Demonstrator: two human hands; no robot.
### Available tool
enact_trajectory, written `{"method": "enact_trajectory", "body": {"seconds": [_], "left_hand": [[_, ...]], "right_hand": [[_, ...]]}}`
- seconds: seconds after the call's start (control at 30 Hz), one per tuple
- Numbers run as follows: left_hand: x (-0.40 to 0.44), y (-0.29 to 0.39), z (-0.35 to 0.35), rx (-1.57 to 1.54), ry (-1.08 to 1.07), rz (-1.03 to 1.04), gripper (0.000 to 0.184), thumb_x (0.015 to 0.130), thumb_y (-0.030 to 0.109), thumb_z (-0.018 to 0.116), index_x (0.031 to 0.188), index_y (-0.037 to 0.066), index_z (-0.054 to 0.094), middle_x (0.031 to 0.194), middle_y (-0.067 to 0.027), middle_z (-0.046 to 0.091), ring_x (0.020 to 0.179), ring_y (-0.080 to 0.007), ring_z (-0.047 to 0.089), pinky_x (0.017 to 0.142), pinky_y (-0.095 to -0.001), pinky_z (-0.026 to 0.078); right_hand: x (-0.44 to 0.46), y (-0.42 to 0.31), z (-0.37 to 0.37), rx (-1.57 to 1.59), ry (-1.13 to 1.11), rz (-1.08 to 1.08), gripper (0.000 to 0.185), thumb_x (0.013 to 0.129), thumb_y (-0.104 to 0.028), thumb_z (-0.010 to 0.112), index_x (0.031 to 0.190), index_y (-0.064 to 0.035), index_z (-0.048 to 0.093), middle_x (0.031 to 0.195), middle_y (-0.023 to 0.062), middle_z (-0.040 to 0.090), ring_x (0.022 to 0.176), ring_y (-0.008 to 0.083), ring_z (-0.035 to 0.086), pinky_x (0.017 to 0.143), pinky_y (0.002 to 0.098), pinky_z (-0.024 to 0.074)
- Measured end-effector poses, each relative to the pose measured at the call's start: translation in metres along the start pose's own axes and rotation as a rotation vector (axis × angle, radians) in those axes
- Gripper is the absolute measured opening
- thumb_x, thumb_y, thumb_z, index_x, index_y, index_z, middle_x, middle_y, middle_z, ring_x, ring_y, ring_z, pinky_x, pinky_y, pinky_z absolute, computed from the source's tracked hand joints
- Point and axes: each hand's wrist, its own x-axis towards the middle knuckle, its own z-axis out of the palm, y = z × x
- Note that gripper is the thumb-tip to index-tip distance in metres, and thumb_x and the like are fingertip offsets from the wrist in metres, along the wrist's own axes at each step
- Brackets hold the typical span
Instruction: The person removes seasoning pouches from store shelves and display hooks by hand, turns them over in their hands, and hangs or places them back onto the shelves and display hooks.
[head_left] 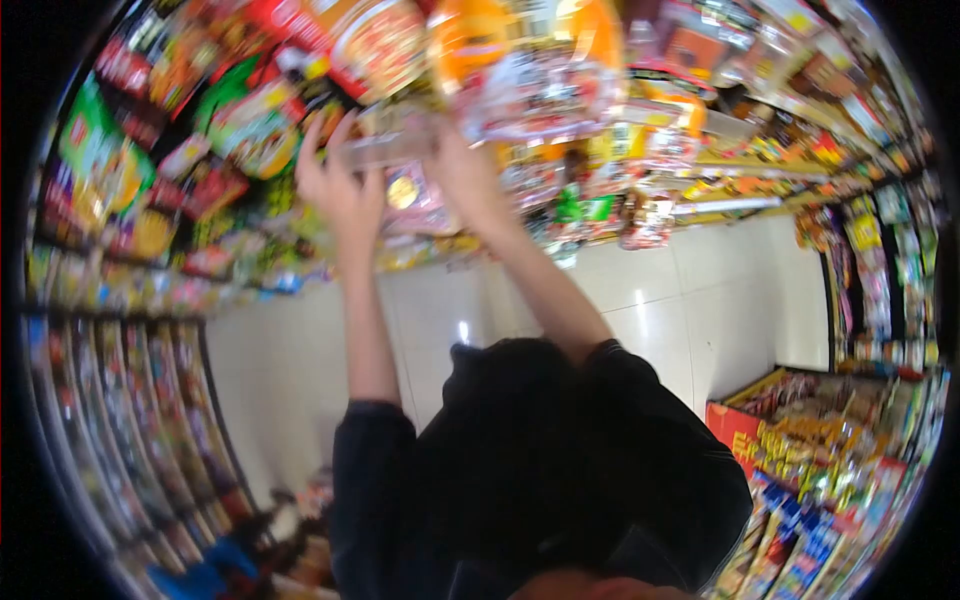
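Both arms reach forward to a packed display of bagged goods. My left hand (338,185) curls its fingers and thumb at the left end of a translucent, box-like thing (388,150). At its right end is my right hand (462,180), its fingertips partly hidden. Motion blur keeps me from telling exactly what the thing is. Just below it, between my wrists, shows a pink packet (408,198) with a round yellow mark. A large orange-and-clear bag (530,75) hangs close to my right hand. Left of my left hand lies a green packet (245,125).
A red-and-white packet (375,45) sits above my hands. Shelves of small goods (130,420) stand at the left. A red-sided bin of packets (735,430) is at the lower right, with another rack (880,260) beyond. Pale tiled floor (650,320) lies below the display.
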Motion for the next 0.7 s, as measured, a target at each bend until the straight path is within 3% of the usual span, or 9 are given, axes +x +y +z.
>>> {"method": "enact_trajectory", "body": {"seconds": [0.03, 0.13, 0.2, 0.3, 0.4, 0.47, 0.53, 0.63, 0.7], "left_hand": [[-0.007, 0.001, -0.001, -0.033, -0.031, 0.069, 0.033, 0.094, 0.026, 0.067, 0.124, 0.011, 0.067, 0.155, -0.0155, 0.044, 0.141, -0.0358, 0.040, 0.112, -0.0521, 0.030], [-0.036, 0.012, -0.004, 0.185, -0.170, 0.080, 0.046, 0.100, 0.034, 0.055, 0.140, 0.013, 0.058, 0.158, -0.0158, 0.040, 0.143, -0.0389, 0.037, 0.114, -0.0556, 0.026], [-0.052, 0.005, 0.004, 0.291, -0.260, 0.010, 0.047, 0.102, 0.035, 0.050, 0.143, 0.013, 0.055, 0.161, -0.0148, 0.037, 0.146, -0.0381, 0.034, 0.115, -0.0558, 0.023], [-0.043, 0.018, -0.002, 0.260, -0.263, 0.005, 0.047, 0.103, 0.035, 0.049, 0.143, 0.012, 0.055, 0.161, -0.0148, 0.037, 0.147, -0.0371, 0.033, 0.115, -0.0568, 0.022], [-0.052, 0.019, -0.002, 0.275, -0.228, -0.012, 0.048, 0.104, 0.035, 0.048, 0.147, 0.014, 0.052, 0.161, -0.0164, 0.035, 0.147, -0.0374, 0.032, 0.115, -0.0577, 0.020], [-0.059, 0.026, -0.004, 0.310, -0.202, -0.046, 0.050, 0.104, 0.034, 0.048, 0.150, 0.015, 0.049, 0.161, -0.0175, 0.033, 0.147, -0.0379, 0.031, 0.116, -0.0572, 0.020], [-0.062, 0.049, -0.010, 0.363, -0.172, -0.085, 0.052, 0.104, 0.033, 0.048, 0.153, 0.014, 0.046, 0.162, -0.0184, 0.032, 0.148, -0.0390, 0.030, 0.117, -0.0558, 0.021], [-0.080, 0.049, -0.003, 0.175, -0.126, -0.062, 0.054, 0.104, 0.030, 0.047, 0.155, 0.012, 0.042, 0.161, -0.0212, 0.032, 0.148, -0.0410, 0.029, 0.119, -0.0506, 0.022], [-0.089, 0.058, -0.004, 0.160, -0.123, -0.124, 0.056, 0.105, 0.027, 0.046, 0.155, 0.004, 0.037, 0.160, -0.0244, 0.031, 0.147, -0.0404, 0.029, 0.119, -0.0458, 0.023]], "right_hand": [[-0.003, -0.006, -0.004, 0.008, 0.074, -0.064, 0.031, 0.096, -0.023, 0.059, 0.120, -0.0036, 0.065, 0.096, 0.0241, 0.070, 0.087, 0.0452, 0.068, 0.077, 0.0498, 0.0549], [0.000, 0.001, 0.002, 0.056, 0.264, -0.225, 0.031, 0.098, -0.023, 0.060, 0.120, -0.0032, 0.064, 0.093, 0.0254, 0.070, 0.085, 0.0445, 0.068, 0.075, 0.0477, 0.0550], [-0.008, 0.005, 0.001, 0.188, 0.236, -0.248, 0.029, 0.097, -0.021, 0.062, 0.120, -0.0039, 0.065, 0.092, 0.0234, 0.071, 0.085, 0.0412, 0.070, 0.074, 0.0455, 0.0555], [-0.050, 0.011, -0.031, 0.657, -0.060, -0.060, 0.031, 0.096, -0.016, 0.063, 0.125, -0.0058, 0.063, 0.108, 0.0223, 0.067, 0.091, 0.0353, 0.068, 0.077, 0.0445, 0.0551], [-0.114, 0.020, -0.071, 0.577, 0.045, -0.054, 0.029, 0.096, -0.013, 0.063, 0.123, -0.0044, 0.063, 0.114, 0.0177, 0.066, 0.096, 0.0306, 0.068, 0.081, 0.0397, 0.0565], [-0.140, 0.065, -0.093, 0.376, 0.006, -0.099, 0.028, 0.095, -0.012, 0.065, 0.122, -0.0038, 0.064, 0.121, 0.0149, 0.064, 0.102, 0.0281, 0.066, 0.083, 0.0349, 0.0572], [-0.153, 0.098, -0.124, 0.402, 0.088, 0.046, 0.028, 0.094, -0.010, 0.066, 0.122, -0.0045, 0.065, 0.120, 0.0149, 0.064, 0.107, 0.0266, 0.065, 0.083, 0.0330, 0.0573], [-0.148, 0.133, -0.165, 0.275, 0.362, 0.082, 0.027, 0.093, -0.006, 0.066, 0.120, -0.0038, 0.065, 0.117, 0.0124, 0.063, 0.107, 0.0243, 0.064, 0.082, 0.0324, 0.0574], [-0.137, 0.140, -0.185, 0.280, 0.472, 0.111, 0.024, 0.092, -0.003, 0.066, 0.115, -0.0018, 0.066, 0.115, 0.0120, 0.062, 0.104, 0.0230, 0.064, 0.080, 0.0322, 0.0574]]}}
